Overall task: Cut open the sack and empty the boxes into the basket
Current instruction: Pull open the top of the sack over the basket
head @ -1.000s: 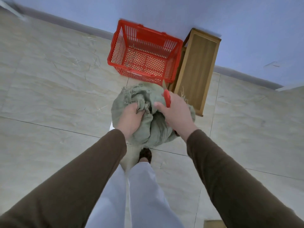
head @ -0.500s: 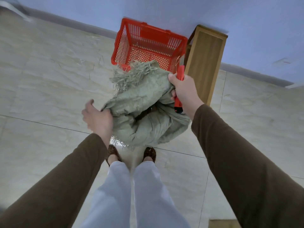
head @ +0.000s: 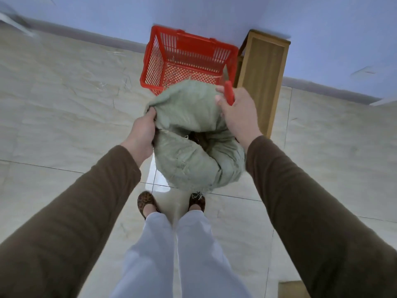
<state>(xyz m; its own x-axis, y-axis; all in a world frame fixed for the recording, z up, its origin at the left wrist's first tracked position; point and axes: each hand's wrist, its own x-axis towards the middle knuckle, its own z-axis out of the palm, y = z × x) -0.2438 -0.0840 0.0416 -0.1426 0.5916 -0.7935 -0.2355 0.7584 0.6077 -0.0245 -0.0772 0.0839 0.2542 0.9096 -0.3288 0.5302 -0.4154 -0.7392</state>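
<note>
A pale green woven sack (head: 189,130) hangs in the air in front of my legs, folded over with a dark opening in its middle. My left hand (head: 142,131) grips its left edge. My right hand (head: 237,110) presses against the sack's right side while clutching a red-handled utility knife (head: 228,91) with its blade pointing up. The red plastic basket (head: 154,61) stands on the floor just beyond the sack, holding only a few loose fibres. No boxes are visible; the sack hides its contents.
A wooden stool or bench (head: 263,76) stands right of the basket against the blue wall. Tiled floor surrounds me, with my two feet (head: 148,204) below the sack. A wooden corner (head: 290,289) shows at the bottom right.
My left hand has gone back to the sack and grasped its left edge. The frayed end has been turned away, and the sack now hangs bunched lower between both hands.
</note>
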